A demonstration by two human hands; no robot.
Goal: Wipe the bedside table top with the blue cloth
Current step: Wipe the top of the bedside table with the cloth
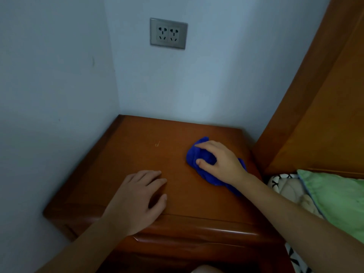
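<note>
Cloth: your blue cloth [194,157] lies bunched on the right side of the bench [137,150].
Hands: your right hand [219,163] grips the cloth; your left hand [137,198] rests flat on the bench, fingers relaxed.
Risk: a cloth this bunched may skip the far-left corner.

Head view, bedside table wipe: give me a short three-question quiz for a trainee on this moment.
1. True or false: the right hand grips the blue cloth on the bedside table top.
2. The left hand is: A) holding the cloth; B) resting flat near the table's front edge; C) raised off the table.
3. What is mounted on the wall above the table?
Key: 1 true; 2 B; 3 a double socket.
</note>
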